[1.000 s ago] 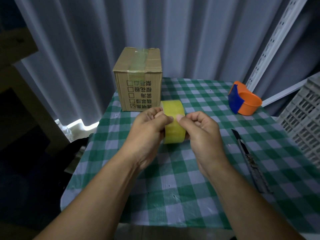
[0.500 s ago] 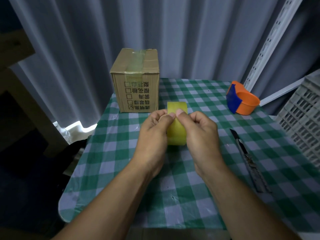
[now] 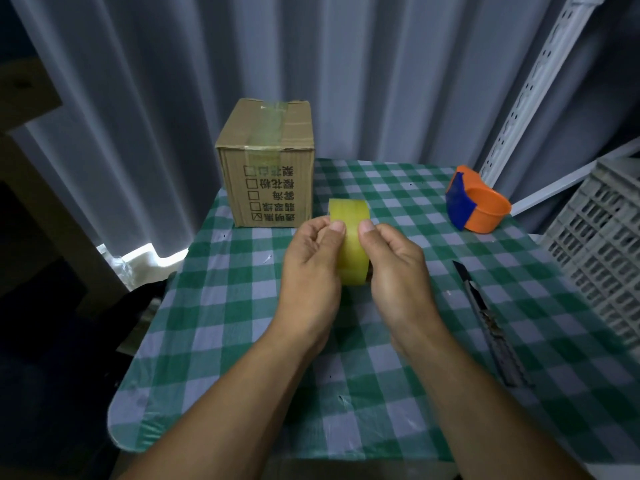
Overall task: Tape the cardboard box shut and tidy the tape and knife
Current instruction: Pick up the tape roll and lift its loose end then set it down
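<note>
Two hands are engaged on one roll of tape (image 3: 349, 244), which is held upright on edge above the middle of the checked table (image 3: 221, 341). At 11 o'clock from the roll, the cardboard box (image 3: 266, 168) is seen standing on the table's far left part, with a strip of tape already laid across its top and down the front face. The left hand (image 3: 311, 265) is curled around the left side of the roll, thumb pressed on the outer band. The right hand (image 3: 398, 268) is curled around the right side, its thumb set on the band just beside the left thumb. The loose end of the tape cannot be made out. At 2 o'clock an orange tape dispenser (image 3: 479, 204) is placed near the far right edge. At 4 o'clock the knife (image 3: 488, 320) is laid flat, well apart from the hands. If the end is picked carelessly, the film may be split lengthwise or stuck back to itself. The knife's blade state cannot be told; a careless reach could cause a cut.
</note>
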